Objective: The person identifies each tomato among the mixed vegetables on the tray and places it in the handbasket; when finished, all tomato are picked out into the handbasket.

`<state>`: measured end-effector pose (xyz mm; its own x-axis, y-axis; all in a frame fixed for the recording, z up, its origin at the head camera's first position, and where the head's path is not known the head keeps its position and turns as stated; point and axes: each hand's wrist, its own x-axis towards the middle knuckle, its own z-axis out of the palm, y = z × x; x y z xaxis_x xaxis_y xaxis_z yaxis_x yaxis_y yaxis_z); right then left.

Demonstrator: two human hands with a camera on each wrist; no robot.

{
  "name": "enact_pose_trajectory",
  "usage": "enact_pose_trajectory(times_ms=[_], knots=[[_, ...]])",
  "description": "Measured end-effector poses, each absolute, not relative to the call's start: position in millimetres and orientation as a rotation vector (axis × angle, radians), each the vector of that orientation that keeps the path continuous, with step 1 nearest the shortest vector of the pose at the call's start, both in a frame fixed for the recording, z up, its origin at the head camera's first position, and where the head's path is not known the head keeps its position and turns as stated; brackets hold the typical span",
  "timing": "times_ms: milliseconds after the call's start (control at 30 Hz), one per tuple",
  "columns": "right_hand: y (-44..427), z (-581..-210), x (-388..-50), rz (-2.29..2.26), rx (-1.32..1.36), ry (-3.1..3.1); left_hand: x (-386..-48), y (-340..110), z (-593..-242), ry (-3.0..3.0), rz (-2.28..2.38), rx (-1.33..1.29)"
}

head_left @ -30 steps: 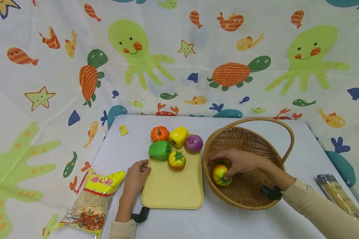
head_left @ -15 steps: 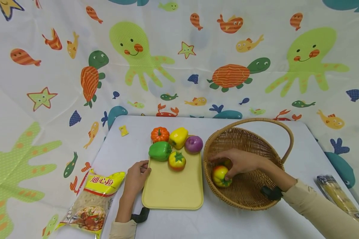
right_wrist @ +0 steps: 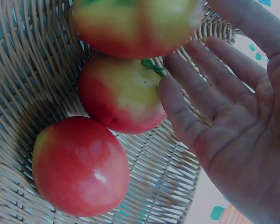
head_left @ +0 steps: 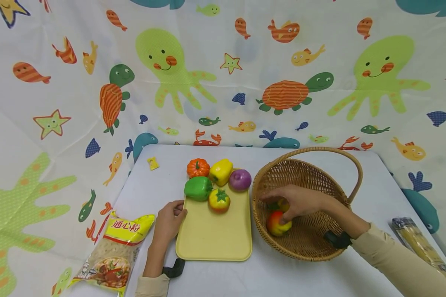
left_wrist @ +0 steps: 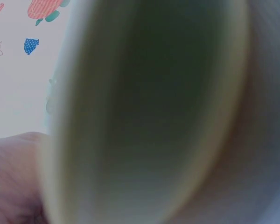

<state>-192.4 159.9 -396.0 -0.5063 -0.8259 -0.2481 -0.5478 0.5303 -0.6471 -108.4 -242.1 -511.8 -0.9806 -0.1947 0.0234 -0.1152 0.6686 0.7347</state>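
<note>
My left hand (head_left: 169, 220) holds the left rim of a pale yellow tray (head_left: 214, 239); the rim is a blur in the left wrist view. My right hand (head_left: 299, 202) reaches into a wicker basket (head_left: 321, 243), its fingers fairly straight and the thumb against a red-and-yellow toy fruit (head_left: 278, 224). Three such fruits show in the right wrist view: one at the top (right_wrist: 135, 28), a middle one with a green stem (right_wrist: 121, 93), near a fingertip, and a red one (right_wrist: 81, 165) lower down. On the tray sits a yellow-red toy tomato (head_left: 219, 201).
A green bell pepper (head_left: 198, 188), an orange pumpkin (head_left: 198, 168), a yellow pepper (head_left: 221, 172) and a purple onion (head_left: 240, 180) cluster at the tray's far end. A pasta bag (head_left: 115, 251) lies left, a long clear packet (head_left: 421, 247) right, a small yellow packet (head_left: 153, 163) far left.
The fruit by my right thumb has turned and shifted slightly right and nearer, showing more red. The right hand stays almost in place. My left hand and the tray have not moved.
</note>
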Motion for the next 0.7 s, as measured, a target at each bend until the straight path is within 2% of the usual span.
enact_pose_trajectory(times_ms=[367, 700], knots=[[165, -382, -193, -0.690, -1.134, 2.284, -109, -243, -515, -2.793, -1.191, 0.279], [174, -343, -178, -0.688, -1.129, 2.422, -109, -242, -515, -2.785, -1.197, 0.280]])
